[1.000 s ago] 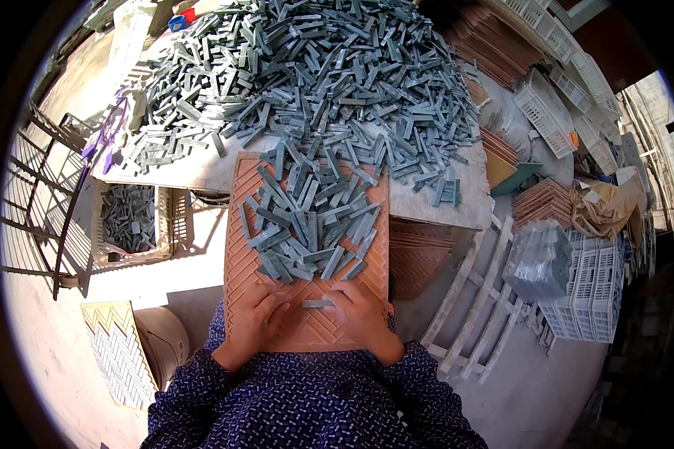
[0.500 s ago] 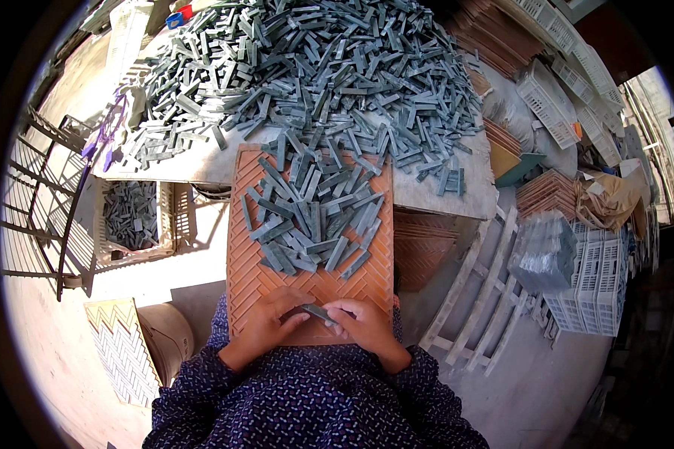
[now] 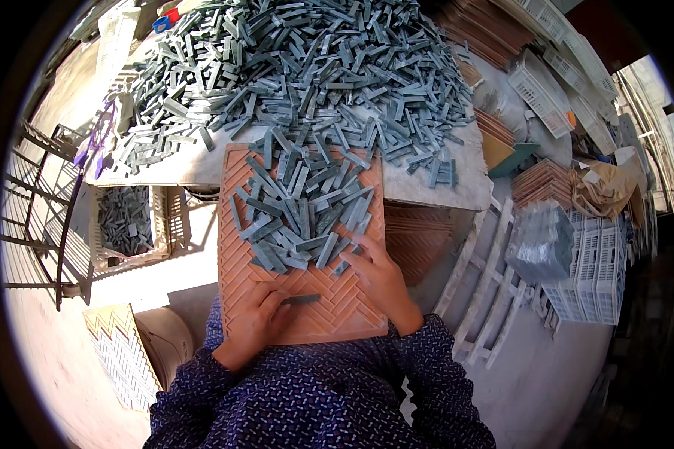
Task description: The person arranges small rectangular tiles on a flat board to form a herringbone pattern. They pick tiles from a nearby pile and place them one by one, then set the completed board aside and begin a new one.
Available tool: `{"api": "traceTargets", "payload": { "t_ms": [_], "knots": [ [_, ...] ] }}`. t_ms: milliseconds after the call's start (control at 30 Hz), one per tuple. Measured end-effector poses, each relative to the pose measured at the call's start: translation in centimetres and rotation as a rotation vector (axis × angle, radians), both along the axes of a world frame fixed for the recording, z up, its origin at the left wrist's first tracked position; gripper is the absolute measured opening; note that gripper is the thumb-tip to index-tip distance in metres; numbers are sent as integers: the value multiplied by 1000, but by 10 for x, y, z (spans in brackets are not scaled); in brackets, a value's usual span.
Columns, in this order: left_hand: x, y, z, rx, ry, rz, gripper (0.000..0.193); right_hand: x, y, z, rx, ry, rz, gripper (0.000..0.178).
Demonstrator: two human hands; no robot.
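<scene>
The left hand (image 3: 256,318) pinches a grey strip (image 3: 303,299) over the grooved orange tray (image 3: 356,310), while the half-curled right hand (image 3: 382,278) reaches the loose strips (image 3: 303,217), its grip unclear.

one grey-green strip (image 3: 304,299) points sideways over the grooved orange board (image 3: 352,308).

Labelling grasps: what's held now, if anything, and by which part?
Left hand: grey-green strip, held by its left end, right end free. Right hand: at another strip on the heap's lower right edge; can't tell if gripped.
</scene>
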State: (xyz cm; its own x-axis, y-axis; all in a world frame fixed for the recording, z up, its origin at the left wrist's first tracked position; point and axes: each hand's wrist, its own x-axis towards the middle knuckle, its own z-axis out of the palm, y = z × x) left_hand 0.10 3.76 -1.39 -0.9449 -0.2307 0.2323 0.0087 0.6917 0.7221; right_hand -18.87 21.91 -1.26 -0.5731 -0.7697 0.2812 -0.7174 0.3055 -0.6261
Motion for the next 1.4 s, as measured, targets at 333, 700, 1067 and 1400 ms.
{"api": "traceTargets", "payload": {
  "t_ms": [333,700,1067,1400],
  "knots": [
    [-2,1,-5,-112,-16,-17,28,21,33,17,65,-76,-56,28],
    [-28,24,10,-16,-40,-271,25,64,66,12,109,-138,-302,24],
    [-38,45,-1,-98,-26,-247,19,64,55,16,53,-135,-319,23],
    [-38,51,3,-71,-74,-206,24,52,66,13,31,-343,-316,24]
  ]
}}
